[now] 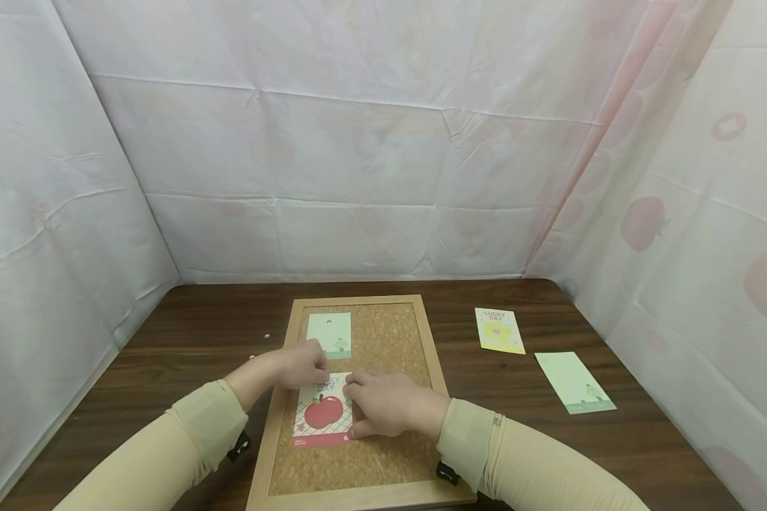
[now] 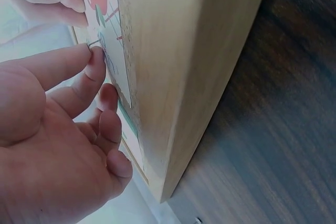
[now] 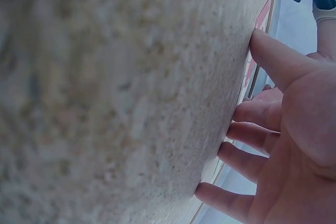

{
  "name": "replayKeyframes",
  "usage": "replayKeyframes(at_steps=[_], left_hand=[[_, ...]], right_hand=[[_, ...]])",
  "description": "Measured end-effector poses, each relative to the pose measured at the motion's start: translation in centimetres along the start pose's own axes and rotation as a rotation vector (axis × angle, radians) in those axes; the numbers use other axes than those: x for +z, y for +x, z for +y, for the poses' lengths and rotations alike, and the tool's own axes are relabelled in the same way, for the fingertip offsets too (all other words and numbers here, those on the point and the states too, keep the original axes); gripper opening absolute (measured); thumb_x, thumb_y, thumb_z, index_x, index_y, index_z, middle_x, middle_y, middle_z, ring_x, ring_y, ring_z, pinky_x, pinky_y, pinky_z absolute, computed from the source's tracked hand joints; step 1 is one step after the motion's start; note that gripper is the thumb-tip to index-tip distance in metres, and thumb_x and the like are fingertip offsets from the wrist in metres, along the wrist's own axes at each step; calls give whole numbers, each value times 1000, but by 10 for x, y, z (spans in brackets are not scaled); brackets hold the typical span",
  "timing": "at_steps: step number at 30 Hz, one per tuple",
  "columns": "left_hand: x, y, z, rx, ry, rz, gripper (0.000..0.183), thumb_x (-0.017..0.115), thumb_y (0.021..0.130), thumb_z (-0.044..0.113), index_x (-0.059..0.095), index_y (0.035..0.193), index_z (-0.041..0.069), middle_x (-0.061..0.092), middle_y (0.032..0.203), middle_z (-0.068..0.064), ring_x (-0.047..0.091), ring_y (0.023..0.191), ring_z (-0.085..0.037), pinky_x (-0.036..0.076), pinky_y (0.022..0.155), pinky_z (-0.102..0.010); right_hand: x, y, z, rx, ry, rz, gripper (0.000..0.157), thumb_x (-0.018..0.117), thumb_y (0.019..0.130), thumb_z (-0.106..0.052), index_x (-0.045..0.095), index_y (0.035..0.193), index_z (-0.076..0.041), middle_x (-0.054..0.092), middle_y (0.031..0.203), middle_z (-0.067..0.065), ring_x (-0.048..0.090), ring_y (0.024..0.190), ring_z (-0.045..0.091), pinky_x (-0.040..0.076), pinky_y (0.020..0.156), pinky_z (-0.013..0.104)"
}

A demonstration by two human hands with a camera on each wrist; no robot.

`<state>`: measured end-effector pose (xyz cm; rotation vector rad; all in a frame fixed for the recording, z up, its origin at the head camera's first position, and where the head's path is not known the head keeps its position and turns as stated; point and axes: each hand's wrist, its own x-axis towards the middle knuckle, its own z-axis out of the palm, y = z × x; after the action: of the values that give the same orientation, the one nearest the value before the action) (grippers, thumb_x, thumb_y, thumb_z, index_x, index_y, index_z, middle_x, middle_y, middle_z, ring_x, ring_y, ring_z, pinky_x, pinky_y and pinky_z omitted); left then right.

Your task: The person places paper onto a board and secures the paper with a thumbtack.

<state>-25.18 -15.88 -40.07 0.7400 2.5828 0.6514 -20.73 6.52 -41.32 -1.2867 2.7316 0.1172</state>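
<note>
A card with a red apple [image 1: 323, 413] lies on the cork board [image 1: 383, 333], in its lower left part. At the card's top edge my left hand [image 1: 302, 363] pinches a small pin [image 2: 94, 42] between thumb and index finger. Its thin shaft shows in the left wrist view, while its head is hidden by the fingertips. My right hand [image 1: 386, 403] rests on the card's right edge with its fingers extended, fingertips touching the card and cork. Above the apple card, a pale green card [image 1: 329, 333] is on the board with a small dot near its top.
Right of the board, a yellow-flower card [image 1: 500, 331] and another pale green card [image 1: 572, 380] lie on the dark wooden table [image 1: 230, 312]. Small light tacks [image 1: 267, 336] are left of the board. The board's wooden frame [image 1: 431, 341] forms a raised edge.
</note>
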Motion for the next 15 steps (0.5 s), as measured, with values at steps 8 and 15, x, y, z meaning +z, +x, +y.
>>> replayKeyframes(at_steps=[8, 15], left_hand=[[4, 1, -4, -42, 67, 47, 49, 66, 98, 14, 41, 56, 18, 29, 54, 9, 28, 48, -7, 25, 47, -24], [3, 1, -4, -48, 91, 59, 50, 67, 98, 15, 41, 55, 18, 28, 54, 9, 27, 49, -7, 24, 47, -25]], right_hand=[[1, 0, -1, -4, -14, 4, 60, 65, 90, -65, 61, 131, -21, 51, 146, -4, 53, 130, 15, 53, 94, 40], [0, -1, 0, -5, -2, 4, 58, 66, 90, -64, 62, 129, -22, 51, 145, -4, 54, 129, 15, 53, 93, 39]])
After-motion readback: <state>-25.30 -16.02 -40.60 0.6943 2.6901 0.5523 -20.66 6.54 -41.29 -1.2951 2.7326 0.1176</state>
